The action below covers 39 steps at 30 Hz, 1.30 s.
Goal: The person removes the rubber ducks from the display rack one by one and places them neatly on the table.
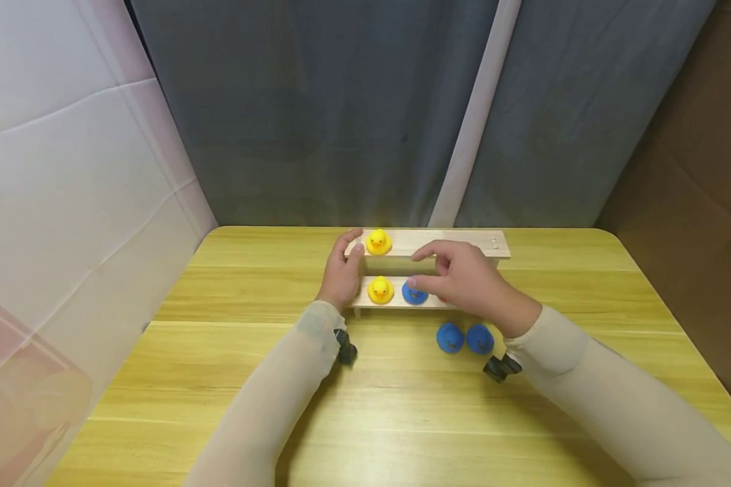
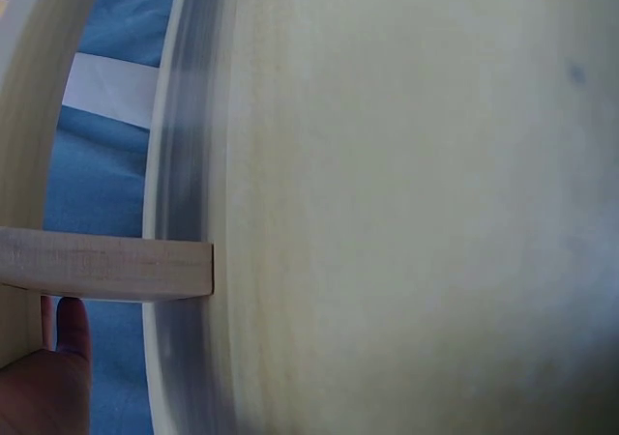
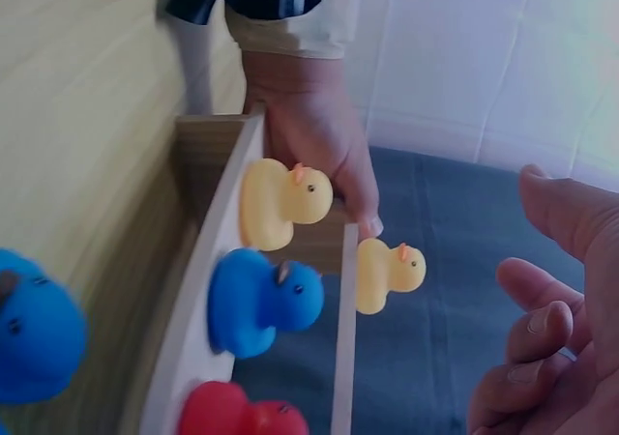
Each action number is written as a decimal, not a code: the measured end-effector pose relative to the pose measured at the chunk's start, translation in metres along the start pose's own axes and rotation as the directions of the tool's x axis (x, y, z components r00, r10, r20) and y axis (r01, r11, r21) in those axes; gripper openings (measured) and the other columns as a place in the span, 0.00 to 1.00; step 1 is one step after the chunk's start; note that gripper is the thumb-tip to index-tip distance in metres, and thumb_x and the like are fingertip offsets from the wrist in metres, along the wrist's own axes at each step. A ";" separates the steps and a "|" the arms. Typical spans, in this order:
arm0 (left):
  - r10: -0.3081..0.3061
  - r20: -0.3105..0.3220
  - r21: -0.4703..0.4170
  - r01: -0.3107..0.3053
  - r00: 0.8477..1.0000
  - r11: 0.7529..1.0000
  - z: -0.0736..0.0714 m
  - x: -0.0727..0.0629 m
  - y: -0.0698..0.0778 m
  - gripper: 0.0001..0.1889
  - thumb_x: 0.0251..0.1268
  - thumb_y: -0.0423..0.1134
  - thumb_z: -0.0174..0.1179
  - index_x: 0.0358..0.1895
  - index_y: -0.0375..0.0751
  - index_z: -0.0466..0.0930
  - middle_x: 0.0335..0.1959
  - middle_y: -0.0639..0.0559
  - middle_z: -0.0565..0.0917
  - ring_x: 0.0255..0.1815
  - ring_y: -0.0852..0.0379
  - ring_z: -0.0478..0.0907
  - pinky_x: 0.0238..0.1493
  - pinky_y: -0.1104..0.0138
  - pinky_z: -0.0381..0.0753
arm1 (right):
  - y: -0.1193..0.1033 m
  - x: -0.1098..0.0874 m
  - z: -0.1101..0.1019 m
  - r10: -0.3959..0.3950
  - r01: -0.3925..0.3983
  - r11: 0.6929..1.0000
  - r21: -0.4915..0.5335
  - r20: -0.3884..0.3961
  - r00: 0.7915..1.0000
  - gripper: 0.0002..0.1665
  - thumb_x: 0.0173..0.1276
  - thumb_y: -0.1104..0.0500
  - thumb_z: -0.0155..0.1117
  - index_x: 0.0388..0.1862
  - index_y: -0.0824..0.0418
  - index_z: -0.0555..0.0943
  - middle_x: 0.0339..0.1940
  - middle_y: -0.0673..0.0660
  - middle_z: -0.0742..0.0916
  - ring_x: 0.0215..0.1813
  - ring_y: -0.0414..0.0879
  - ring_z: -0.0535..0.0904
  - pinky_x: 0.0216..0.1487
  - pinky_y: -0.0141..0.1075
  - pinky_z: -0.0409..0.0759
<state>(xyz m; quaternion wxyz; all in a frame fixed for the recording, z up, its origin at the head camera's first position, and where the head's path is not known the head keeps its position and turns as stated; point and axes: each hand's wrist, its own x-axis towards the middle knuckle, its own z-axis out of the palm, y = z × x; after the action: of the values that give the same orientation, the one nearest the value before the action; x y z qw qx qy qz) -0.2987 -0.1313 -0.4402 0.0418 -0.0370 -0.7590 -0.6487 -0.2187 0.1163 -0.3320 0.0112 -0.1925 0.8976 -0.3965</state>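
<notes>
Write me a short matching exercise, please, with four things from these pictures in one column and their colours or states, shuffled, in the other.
Column one
1. Foremost pair of ducks, on the table
2. Left hand
3. Upper duck, on the upper shelf
4. Third duck from the left along the lower shelf, best seen in the right wrist view

Column two
A. Yellow
B. Red
C. Holding the left end of the wooden stand
D. Blue

Right pairs
1-D, 2-C, 3-A, 4-B
</notes>
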 end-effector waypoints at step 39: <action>0.056 -0.005 0.033 -0.055 0.998 0.998 0.000 -0.001 -0.002 0.22 0.87 0.49 0.44 0.77 0.57 0.68 0.78 0.49 0.68 0.59 0.37 0.76 0.66 0.51 0.73 | -0.012 0.085 0.027 0.112 -0.110 0.990 -0.091 0.020 0.994 0.31 0.67 0.45 0.77 0.66 0.51 0.83 0.54 0.52 0.85 0.49 0.53 0.77 0.49 0.44 0.80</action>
<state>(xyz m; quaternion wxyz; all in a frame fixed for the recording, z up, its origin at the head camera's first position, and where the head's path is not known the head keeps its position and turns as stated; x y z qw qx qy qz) -0.2977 -0.1319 -0.4419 0.0626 -0.0555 -0.7680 -0.6349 -0.2885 0.0600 -0.3312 0.0356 -0.1474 0.9236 -0.3520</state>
